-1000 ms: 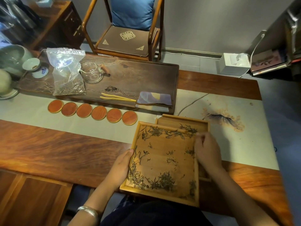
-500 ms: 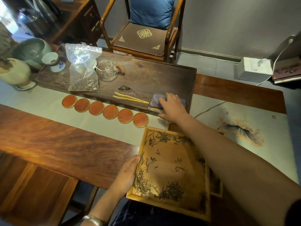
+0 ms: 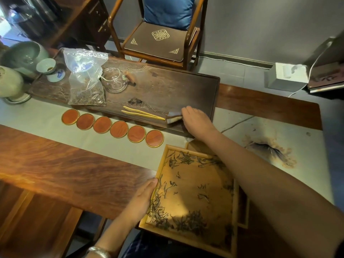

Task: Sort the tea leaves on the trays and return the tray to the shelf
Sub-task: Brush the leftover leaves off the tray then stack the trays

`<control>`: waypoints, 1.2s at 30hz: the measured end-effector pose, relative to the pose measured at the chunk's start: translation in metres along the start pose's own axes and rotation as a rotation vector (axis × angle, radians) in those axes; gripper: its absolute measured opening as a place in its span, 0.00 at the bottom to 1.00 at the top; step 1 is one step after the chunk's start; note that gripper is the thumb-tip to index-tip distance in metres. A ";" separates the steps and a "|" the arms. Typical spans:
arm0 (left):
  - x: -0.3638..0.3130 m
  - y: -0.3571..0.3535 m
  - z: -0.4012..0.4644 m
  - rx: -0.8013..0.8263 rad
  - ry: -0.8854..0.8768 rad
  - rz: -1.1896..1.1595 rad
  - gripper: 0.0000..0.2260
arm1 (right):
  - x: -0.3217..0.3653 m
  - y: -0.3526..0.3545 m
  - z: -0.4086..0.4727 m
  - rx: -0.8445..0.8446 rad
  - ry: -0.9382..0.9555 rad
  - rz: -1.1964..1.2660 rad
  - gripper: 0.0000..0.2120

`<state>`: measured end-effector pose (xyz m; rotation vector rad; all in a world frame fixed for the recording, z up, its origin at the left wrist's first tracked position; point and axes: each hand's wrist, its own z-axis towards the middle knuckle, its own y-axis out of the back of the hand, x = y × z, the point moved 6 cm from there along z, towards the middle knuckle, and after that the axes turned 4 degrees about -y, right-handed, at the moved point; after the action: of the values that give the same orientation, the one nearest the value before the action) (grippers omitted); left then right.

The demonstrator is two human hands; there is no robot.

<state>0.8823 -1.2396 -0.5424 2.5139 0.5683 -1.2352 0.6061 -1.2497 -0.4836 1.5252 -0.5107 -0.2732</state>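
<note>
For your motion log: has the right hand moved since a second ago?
Yes. The right hand left the tray and reached forward to the cloth beside the tongs.

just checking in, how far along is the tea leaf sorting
Early. Dark tea leaves lie scattered over the top bamboo tray, so nothing looks sorted. In hand: the left hand steadies its edge; the right hand lifts the folded cloth. Left: sorting, shelving both trays.

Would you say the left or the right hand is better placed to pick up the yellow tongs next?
The right hand, probably: it rests on the folded cloth right beside the tongs, while the left hand steadies the tray.
</note>
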 end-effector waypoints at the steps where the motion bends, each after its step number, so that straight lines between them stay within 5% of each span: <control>1: 0.001 0.000 0.000 -0.001 0.006 0.010 0.13 | 0.001 0.010 -0.005 -0.053 0.008 0.003 0.09; 8: 0.002 -0.002 0.000 -0.031 -0.036 -0.001 0.17 | 0.011 0.087 -0.085 -0.447 -0.047 0.225 0.09; 21: -0.011 -0.024 -0.015 0.026 -0.149 0.010 0.15 | 0.090 0.012 -0.182 -0.155 -0.299 0.312 0.11; 31: -0.011 -0.027 -0.023 0.050 -0.160 -0.026 0.15 | 0.091 0.000 -0.172 0.073 -0.107 0.362 0.21; 36: -0.011 -0.026 -0.027 0.035 -0.162 -0.026 0.16 | 0.096 0.004 -0.173 -0.070 -0.168 0.299 0.16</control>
<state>0.8826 -1.2076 -0.5196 2.4129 0.5465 -1.4538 0.7718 -1.1437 -0.4607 1.3428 -0.8445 -0.1854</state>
